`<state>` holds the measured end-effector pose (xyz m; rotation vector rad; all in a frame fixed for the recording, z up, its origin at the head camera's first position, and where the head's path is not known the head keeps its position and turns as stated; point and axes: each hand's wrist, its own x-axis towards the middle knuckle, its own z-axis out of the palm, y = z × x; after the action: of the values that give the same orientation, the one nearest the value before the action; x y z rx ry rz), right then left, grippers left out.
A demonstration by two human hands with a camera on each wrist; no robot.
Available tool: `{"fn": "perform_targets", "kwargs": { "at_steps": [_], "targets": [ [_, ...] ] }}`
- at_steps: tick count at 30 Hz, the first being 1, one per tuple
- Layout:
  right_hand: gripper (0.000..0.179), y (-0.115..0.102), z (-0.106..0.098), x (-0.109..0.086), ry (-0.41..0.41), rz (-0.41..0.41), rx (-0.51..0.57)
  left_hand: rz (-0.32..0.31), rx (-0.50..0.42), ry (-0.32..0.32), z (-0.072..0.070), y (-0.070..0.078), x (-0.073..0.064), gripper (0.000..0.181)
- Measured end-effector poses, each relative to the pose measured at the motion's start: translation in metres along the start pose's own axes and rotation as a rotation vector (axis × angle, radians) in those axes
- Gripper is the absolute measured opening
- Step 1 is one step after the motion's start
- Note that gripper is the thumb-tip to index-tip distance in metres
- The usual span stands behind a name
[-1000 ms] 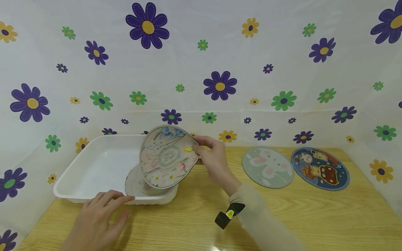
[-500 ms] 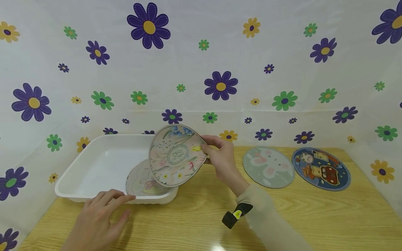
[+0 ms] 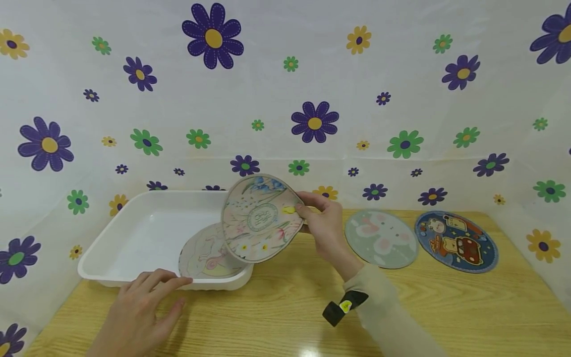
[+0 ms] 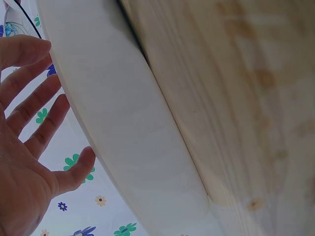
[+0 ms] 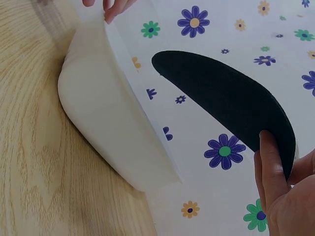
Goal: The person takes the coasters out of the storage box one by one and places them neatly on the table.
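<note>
My right hand (image 3: 324, 225) pinches the right edge of a round floral mouse pad (image 3: 254, 238), thumb on the printed face. The pad is tilted and bowed above the right end of a white tray (image 3: 100, 243); its black underside (image 5: 221, 93) shows in the right wrist view. A second round pad (image 3: 202, 253) with a pale pink and yellow print lies in the tray, partly hidden behind the held one. My left hand (image 3: 140, 307) rests its fingertips on the tray's front rim, as the left wrist view also shows, fingers spread and fairly straight.
On the wooden table (image 3: 285, 317) to the right lie a pale green rabbit pad (image 3: 381, 238) and a dark blue bear pad (image 3: 456, 241), side by side. A white flower-printed sheet (image 3: 267, 99) stands behind and at both sides.
My right hand has moved right with the floral mouse pad, uncovering more of the pad in the tray. The left hand stays on the rim.
</note>
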<state>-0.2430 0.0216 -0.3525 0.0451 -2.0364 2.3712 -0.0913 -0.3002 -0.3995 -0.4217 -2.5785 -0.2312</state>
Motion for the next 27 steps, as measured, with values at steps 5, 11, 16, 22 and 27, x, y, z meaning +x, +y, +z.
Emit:
{"fn": "perform_targets", "kwargs": {
  "at_steps": [5,11,16,22,27],
  "targets": [
    [0.026,-0.001,-0.006,0.001,0.014,0.004,0.011,-0.02,0.0,-0.026,-0.001,0.0,0.001,0.038],
    [0.027,-0.002,-0.012,0.0,0.026,0.007,0.024,-0.011,0.0,-0.024,-0.001,0.0,0.001,0.037],
    [0.028,-0.001,-0.019,0.0,0.047,0.018,0.023,0.024,-0.004,0.012,0.001,-0.001,0.0,0.039],
    [0.029,0.001,-0.026,0.0,0.052,0.025,0.018,0.035,-0.008,0.022,0.0,-0.002,0.001,0.041],
    [0.029,0.002,-0.033,0.0,0.053,0.019,0.001,0.014,-0.005,-0.004,0.0,-0.002,0.001,0.041]
  ]
}}
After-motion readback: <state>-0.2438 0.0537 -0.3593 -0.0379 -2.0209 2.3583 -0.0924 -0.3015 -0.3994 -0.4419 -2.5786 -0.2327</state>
